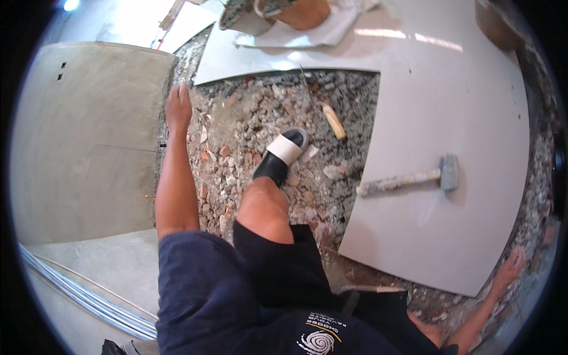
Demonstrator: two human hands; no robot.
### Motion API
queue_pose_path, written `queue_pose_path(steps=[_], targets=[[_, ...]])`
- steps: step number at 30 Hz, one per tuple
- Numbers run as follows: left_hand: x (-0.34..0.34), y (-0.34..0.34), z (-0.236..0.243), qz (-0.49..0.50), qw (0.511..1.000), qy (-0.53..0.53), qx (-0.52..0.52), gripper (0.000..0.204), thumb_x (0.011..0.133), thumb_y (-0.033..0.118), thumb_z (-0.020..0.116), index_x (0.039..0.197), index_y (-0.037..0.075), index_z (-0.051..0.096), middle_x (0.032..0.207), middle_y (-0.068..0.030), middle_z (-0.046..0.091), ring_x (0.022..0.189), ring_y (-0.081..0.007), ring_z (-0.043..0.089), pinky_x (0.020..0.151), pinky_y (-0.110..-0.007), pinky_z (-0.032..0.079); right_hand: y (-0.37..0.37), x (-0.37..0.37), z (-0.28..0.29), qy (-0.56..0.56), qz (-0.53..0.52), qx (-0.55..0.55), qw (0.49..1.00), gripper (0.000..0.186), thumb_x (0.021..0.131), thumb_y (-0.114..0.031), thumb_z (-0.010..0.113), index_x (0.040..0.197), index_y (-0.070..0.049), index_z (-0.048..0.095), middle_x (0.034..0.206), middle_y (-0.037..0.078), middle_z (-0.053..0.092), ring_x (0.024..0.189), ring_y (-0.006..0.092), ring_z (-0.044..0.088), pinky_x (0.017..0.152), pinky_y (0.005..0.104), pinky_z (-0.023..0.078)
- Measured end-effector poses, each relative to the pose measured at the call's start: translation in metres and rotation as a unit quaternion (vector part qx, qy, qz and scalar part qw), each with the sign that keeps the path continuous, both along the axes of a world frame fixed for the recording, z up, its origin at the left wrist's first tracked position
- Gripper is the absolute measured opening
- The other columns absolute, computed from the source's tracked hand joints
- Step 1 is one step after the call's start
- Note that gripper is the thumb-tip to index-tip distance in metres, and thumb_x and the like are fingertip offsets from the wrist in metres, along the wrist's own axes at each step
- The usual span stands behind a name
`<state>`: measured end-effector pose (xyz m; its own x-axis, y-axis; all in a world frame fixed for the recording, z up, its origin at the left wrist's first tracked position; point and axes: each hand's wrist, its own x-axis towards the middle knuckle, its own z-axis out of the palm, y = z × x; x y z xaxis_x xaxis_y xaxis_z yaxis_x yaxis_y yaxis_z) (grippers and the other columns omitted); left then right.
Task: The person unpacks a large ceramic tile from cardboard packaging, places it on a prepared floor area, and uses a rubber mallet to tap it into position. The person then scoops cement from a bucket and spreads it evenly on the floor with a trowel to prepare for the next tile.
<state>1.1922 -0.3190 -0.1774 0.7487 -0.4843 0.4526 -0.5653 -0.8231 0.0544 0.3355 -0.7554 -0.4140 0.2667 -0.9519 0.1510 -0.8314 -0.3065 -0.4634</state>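
My left hand (pixel 179 106) reaches forward with its fingers extended, beside the edge of the grey cement slab (pixel 89 148), over the rubble strip. My right hand (pixel 510 266) is low at the right, fingers loosely apart, beside the outer edge of a large glossy pale tile (pixel 426 236). A mallet (pixel 447 173) with a grey head and stained handle lies on that tile. A trowel with a wooden handle (pixel 333 122) rests on grey rubble and mortar in the gap, near my sandalled foot (pixel 283 151). Neither hand holds anything.
A grey bucket (pixel 239 21) and an orange bucket (pixel 305 13) stand on a white sheet (pixel 319 38) at the top. Blue cables (pixel 83 296) run along the lower left. Broken brick and stones (pixel 225 100) fill the uneven gap between slab and tiles. A brown container (pixel 494 26) is at upper right.
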Motion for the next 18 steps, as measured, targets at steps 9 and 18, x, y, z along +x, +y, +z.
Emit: queue_pose_path(steps=[9,18], targets=[[-0.119,0.176,-0.176,0.281,0.884,0.342,0.151,0.041,0.093,0.041,0.050,0.107,0.006,0.063,0.103,-0.0241,0.065,0.099,-0.0426,0.061,0.084,-0.050,0.048,0.008,0.142,0.071,0.048,0.109,0.082,0.989,0.035,0.100,-0.021,0.048,0.119,0.008,0.054,0.125,0.020,0.054,0.117,0.0319,0.051,0.101,0.0401,0.039],[-0.143,0.195,-0.262,0.211,0.809,0.535,0.122,0.034,0.090,0.037,0.056,0.106,0.007,0.063,0.101,-0.0192,0.068,0.095,-0.0377,0.065,0.083,-0.046,0.050,0.089,0.262,0.116,0.102,0.117,0.245,0.957,0.027,0.097,-0.019,0.055,0.110,0.004,0.058,0.106,0.016,0.061,0.100,0.0263,0.057,0.091,0.0347,0.043]])
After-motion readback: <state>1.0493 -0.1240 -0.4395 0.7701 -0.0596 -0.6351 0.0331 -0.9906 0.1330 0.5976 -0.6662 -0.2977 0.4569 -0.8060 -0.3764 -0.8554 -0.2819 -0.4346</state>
